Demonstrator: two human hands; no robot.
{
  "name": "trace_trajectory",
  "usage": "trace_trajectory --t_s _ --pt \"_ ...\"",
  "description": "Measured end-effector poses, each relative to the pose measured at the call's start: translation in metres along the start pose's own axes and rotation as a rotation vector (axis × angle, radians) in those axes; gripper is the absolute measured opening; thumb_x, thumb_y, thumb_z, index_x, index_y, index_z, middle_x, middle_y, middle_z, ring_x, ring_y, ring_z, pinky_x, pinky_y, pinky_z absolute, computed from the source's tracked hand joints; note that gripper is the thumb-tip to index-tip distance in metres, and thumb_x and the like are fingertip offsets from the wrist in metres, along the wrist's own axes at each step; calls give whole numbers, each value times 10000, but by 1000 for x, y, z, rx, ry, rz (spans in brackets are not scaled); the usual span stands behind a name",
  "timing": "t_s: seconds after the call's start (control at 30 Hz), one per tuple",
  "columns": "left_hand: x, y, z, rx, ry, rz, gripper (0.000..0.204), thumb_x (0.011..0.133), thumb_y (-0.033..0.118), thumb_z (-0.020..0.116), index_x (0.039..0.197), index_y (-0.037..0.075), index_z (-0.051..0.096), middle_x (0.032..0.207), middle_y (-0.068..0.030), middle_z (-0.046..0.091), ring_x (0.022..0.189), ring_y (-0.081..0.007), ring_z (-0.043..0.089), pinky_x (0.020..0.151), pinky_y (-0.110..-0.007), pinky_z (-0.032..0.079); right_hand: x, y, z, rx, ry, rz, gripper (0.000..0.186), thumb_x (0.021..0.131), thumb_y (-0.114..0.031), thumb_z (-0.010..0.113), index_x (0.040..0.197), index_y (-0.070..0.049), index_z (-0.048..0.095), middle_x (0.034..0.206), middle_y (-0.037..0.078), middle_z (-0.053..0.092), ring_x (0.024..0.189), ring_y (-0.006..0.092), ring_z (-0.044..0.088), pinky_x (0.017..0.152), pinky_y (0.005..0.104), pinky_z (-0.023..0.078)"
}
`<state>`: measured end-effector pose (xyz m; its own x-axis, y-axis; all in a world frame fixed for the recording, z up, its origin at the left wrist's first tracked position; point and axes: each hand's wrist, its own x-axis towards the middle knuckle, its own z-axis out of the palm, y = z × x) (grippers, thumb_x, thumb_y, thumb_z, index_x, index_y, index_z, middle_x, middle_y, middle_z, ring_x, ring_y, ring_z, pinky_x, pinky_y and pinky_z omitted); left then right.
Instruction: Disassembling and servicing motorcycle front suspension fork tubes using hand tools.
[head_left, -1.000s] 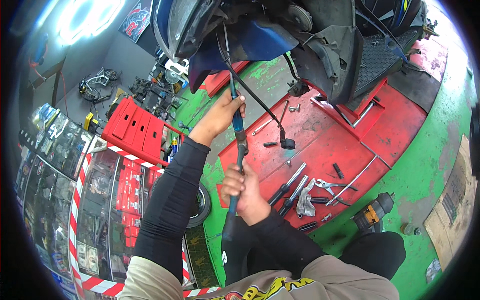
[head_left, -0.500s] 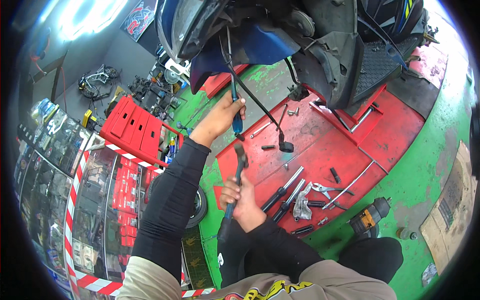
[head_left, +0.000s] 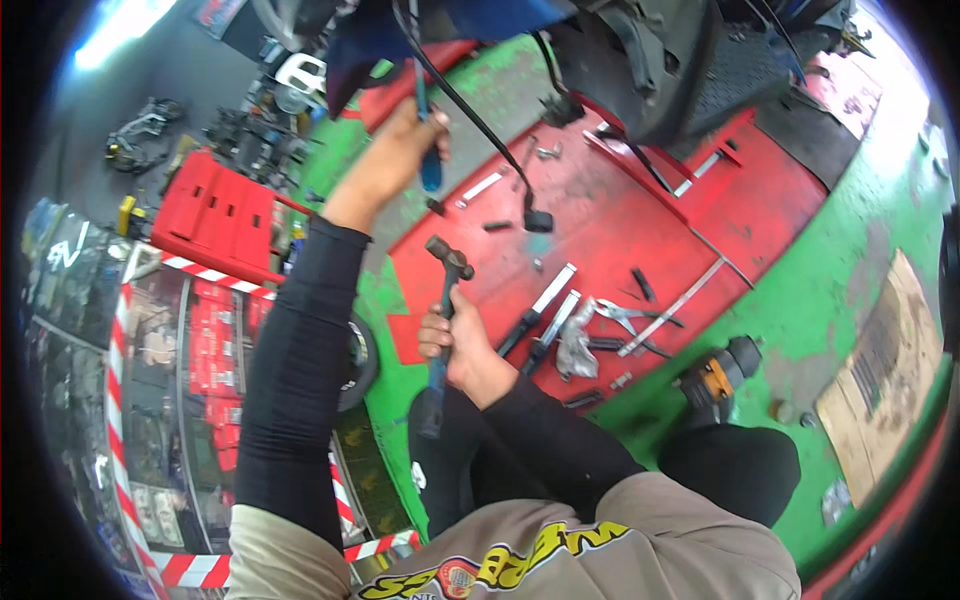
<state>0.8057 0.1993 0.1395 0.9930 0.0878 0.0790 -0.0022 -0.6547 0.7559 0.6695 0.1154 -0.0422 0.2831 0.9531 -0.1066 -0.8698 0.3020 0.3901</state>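
My left hand (head_left: 403, 150) is closed around the blue handle of a screwdriver (head_left: 431, 176). The shaft points up toward the blue front panel (head_left: 450, 22) of a partly stripped scooter (head_left: 655, 75); its tip is hidden. Below it, my right hand (head_left: 462, 345) grips a ball-peen hammer (head_left: 447, 275) by the shaft, head upward. A gap separates the hammer head from the screwdriver's butt end. A black cable or hose (head_left: 470, 112) hangs from the scooter beside my left hand, ending in a dark block (head_left: 538, 220).
On the red lift platform (head_left: 620, 250) lie fork tubes (head_left: 550, 315), pliers (head_left: 618, 313), a crumpled plastic bag (head_left: 576, 345) and a long rod (head_left: 670, 308). A yellow-and-black power tool (head_left: 722, 375) stands by my knee. Left are a red tool cabinet (head_left: 215, 220) and glass display cases (head_left: 160, 400).
The view has shifted, so the scooter sits higher in the picture. The hammer head has turned and is somewhat farther from the screwdriver's butt end. Both hands keep their grip.
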Motion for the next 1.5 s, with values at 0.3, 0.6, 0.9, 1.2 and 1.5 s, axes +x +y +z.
trace_trajectory --t_s 0.3,0.6,0.9,1.2,1.5 --pt "-42 -40 24 -197 157 147 366 1019 221 554 1304 12 460 1138 -92 659 1057 -172 621 918 -308 464 -29 -113 -96 -900 821 -748 401 941 -342 628 672 -96 462 511 19 420 385 170 437 354 335 362" --pt "-188 -213 168 131 -139 -363 344 879 254 645 1090 -7 567 896 -213 647 891 -361 646 797 -435 517 -135 -259 -113 -999 944 -608 318 955 -319 634 786 -143 431 586 -35 381 448 107 396 418 291 342" --pt "-246 -255 259 732 -114 -481 137 903 146 572 1000 54 599 949 -133 667 871 -320 696 699 -440 586 -165 -289 -126 -1850 1405 -243 431 865 -343 706 1008 33 553 736 120 622 584 241 644 520 385 527" --pt "-255 -253 263 686 -36 -500 172 892 174 611 1006 45 607 919 -151 674 927 -319 699 752 -441 585 -163 -260 -75 -2949 1239 -380 527 764 -315 742 1154 12 605 942 253 703 931 410 686 794 487 556" --pt "-228 -264 96 -324 -321 -448 372 847 231 744 1090 -45 686 976 -149 732 875 -217 696 781 -345 536 -158 -190 57 -2933 825 -101 396 796 -284 759 1036 4 632 731 190 658 723 339 682 642 437 509"
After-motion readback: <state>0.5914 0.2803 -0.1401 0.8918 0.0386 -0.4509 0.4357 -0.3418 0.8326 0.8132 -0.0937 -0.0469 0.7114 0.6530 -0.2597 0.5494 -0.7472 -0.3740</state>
